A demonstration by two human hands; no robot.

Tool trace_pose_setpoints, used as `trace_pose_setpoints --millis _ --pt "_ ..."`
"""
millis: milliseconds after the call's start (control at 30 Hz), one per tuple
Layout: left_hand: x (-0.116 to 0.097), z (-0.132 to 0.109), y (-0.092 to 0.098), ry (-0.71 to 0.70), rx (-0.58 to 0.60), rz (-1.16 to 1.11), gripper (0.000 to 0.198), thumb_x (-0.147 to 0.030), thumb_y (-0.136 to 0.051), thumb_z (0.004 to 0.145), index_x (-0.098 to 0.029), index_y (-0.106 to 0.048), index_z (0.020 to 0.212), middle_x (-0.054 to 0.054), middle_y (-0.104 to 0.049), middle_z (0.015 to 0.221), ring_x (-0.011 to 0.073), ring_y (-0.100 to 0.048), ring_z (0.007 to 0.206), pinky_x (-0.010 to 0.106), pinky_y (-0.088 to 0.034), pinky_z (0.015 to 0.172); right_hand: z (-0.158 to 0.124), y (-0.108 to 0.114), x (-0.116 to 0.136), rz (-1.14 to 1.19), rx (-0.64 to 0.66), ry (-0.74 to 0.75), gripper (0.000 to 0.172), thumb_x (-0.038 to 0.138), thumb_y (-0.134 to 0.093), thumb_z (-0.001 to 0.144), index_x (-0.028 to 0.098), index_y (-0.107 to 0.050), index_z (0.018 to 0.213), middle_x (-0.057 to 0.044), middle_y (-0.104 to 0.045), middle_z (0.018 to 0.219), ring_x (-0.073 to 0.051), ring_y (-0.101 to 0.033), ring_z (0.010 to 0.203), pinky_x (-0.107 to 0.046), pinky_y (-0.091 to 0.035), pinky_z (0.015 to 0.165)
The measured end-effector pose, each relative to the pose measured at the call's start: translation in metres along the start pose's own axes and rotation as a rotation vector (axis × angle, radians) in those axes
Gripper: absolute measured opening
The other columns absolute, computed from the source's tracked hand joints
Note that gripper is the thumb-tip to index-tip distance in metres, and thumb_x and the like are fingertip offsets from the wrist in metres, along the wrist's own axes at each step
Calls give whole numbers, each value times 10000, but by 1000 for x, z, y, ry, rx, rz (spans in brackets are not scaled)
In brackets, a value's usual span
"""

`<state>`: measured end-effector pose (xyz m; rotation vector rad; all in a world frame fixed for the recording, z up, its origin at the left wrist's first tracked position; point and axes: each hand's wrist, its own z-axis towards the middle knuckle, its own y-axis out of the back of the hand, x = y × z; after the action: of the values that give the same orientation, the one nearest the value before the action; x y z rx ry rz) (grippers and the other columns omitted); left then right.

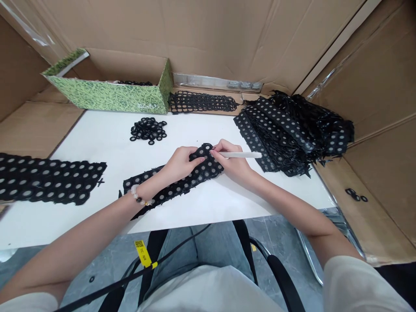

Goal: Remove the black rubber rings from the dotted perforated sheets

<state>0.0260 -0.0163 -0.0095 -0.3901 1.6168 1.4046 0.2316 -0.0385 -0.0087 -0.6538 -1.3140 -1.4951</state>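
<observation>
Working at a white table (224,208) inside cardboard walls (162,30): stack of black perforated strips (286,134) far right, green patterned box (107,93) far left, another black sheet (45,178) at left, loose black rings (148,130) mid-table. Hands close together on 1 strip (195,177) near centre; left hand (180,164) clamps it, right hand (232,158) holds white stick (240,154).

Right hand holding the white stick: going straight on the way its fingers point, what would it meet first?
The right hand would first meet the black perforated strip, beside the left hand, though depth is unclear from this view.
</observation>
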Motion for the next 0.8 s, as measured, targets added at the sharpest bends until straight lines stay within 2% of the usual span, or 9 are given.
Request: trace_pose_setpoints --millis 200,567,800 --pt "0 1 1 -6 40 -18 342 -468 -585 837 -145 -698 819 26 -703 762 204 -589 718 306 -444 682 -1 -4 -2 -61 -25 37 237 369 -599 915 223 -509 752 10 -600 718 -138 -484 638 -285 -360 614" --pt "2 0 -1 11 24 -43 322 -479 -622 813 -171 -715 790 21 -704 731 231 -615 735 327 -480 711 0 -12 -12 -87 -40 36 239 384 -581 921 237 -488 757 2 -614 743 -156 -523 680 -301 -393 653" --pt "2 0 -4 -6 11 -6 301 -436 -586 837 -172 -728 860 40 -760 853 258 -653 823 341 -467 777 -3 -18 -17 -51 -46 59 226 382 -575 935 237 -497 780 -14 -634 818 -169 -566 756 -309 -423 711"
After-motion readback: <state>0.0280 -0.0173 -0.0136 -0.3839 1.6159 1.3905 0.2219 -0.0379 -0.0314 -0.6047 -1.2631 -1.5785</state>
